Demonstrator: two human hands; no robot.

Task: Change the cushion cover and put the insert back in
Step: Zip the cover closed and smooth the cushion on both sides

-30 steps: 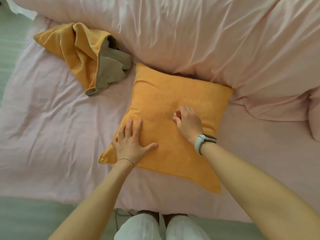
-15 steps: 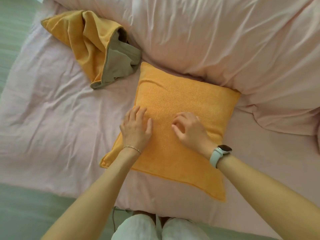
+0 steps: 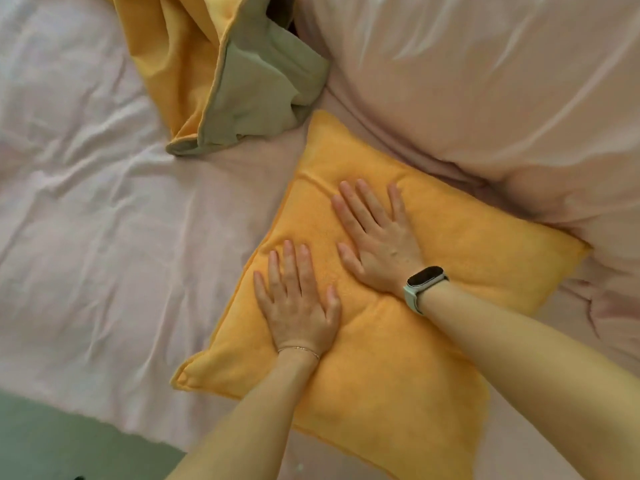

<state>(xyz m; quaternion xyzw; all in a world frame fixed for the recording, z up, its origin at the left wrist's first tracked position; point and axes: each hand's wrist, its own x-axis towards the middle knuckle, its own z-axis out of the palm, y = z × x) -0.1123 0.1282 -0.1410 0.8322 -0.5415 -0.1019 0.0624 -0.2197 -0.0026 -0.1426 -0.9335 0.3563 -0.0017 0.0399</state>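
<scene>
While the orange cushion [image 3: 408,341] lies on the pink bed sheet [image 3: 86,220] near the bed's front edge, it is pressed by the left hand [image 3: 298,306] and right hand [image 3: 377,244], both flat with straight fingers. A crumpled orange cover [image 3: 207,64] is seen toward the sheet's far side.

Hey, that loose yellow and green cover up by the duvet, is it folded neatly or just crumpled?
Crumpled. The loose cover lies bunched in uneven folds on the sheet, its green side turned out along one edge.
</scene>
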